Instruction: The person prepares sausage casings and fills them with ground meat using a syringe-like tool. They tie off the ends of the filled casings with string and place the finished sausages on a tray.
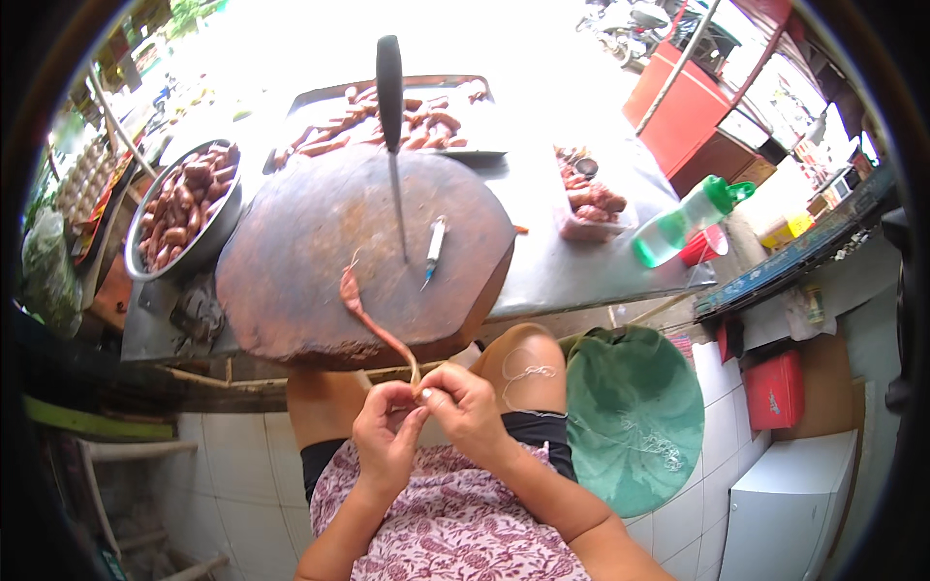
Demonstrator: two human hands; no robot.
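Readable text: none | red box [787,376] at right: pale mark [773,403], too small to read

2 hands [463,412], 1 knife [391,136], seemingly 1 syringe [435,249].

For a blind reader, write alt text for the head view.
A person's hands hold a thin, reddish strand trailing onto a wooden block, where a knife stands near a syringe. Sausages lie in a tray and bowl.

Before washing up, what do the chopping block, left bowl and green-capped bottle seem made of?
Block: probably wood, matte; brown, stained surface.
Bowl: likely metal, smooth; silvery, shiny rim.
Bottle: likely plastic, glossy; translucent, though glass is possible.
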